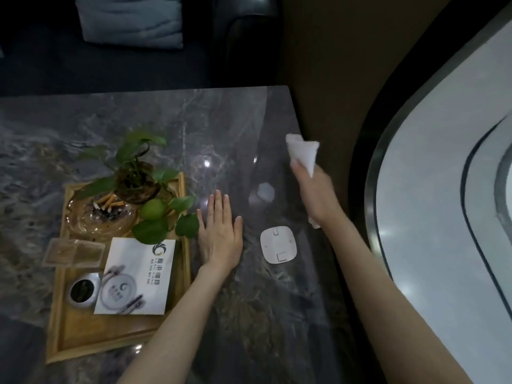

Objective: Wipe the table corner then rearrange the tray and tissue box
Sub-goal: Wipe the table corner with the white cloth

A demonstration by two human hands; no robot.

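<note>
Gripping a soft, light cloth (pixel 303 153) bunched in the right hand (pixel 315 195), left hand (pixel 220 234) flat and open beside the loaded, spill-prone tray (pixel 122 339); best lifted by both rims.

Two bare forearms enter from the bottom edge, one from near the middle, the other from the lower right corner. No sleeve, watch, bracelet or glove shows on either arm, and no ring shows on any finger. The left hand (pixel 220 236) has slim fingers with short, plain nails, seen from the back. The right hand (pixel 315 192) is slightly blurred, so its nails cannot be made out.
</note>
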